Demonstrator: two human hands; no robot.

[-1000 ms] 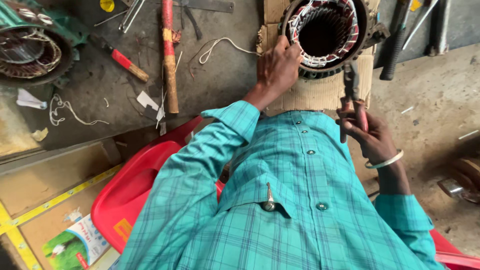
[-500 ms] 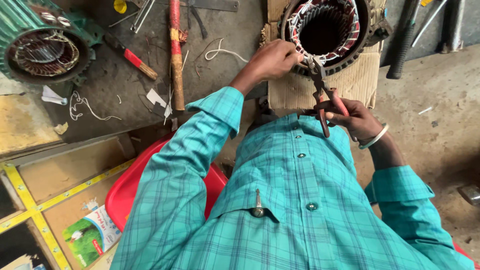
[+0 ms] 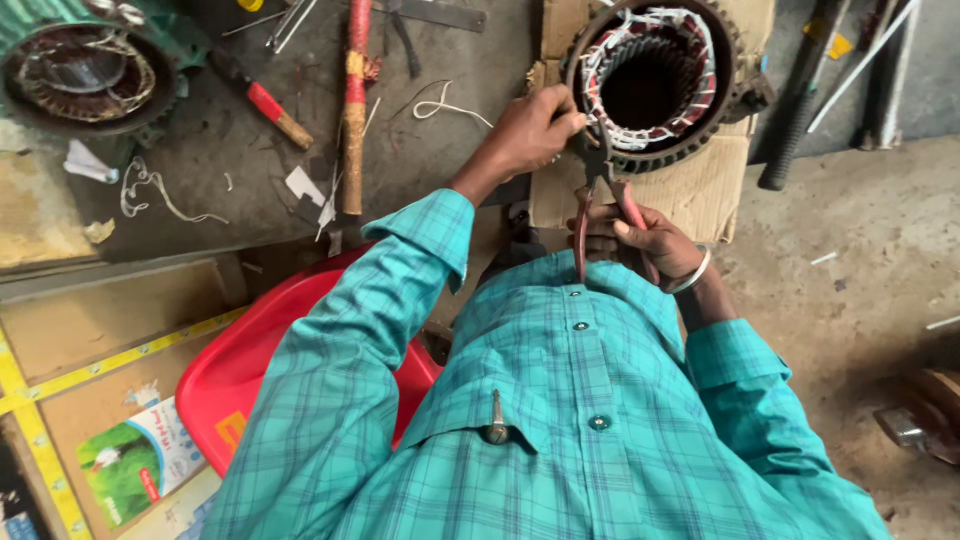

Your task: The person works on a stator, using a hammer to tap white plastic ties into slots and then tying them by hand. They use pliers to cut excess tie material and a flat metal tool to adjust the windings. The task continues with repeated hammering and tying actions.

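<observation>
Gripping red-handled pliers point(image 3: 600, 205) in my right hand point(image 3: 645, 245), I pinch a wire at the motor ring's point(image 3: 655, 85) edge with my left hand point(image 3: 530, 130); next I think comes a careful snip

Left hand point(image 3: 528, 132) grips the motor stator point(image 3: 655, 85) rim; right hand point(image 3: 645, 245) holds red-handled pliers point(image 3: 600, 195) against that rim.

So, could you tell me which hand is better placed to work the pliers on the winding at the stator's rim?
The right hand, probably: it already grips the red-handled pliers, whose nose points at the stator rim. The left hand rests at that rim, its fingers pinching there, steadying rather than cutting.
</observation>
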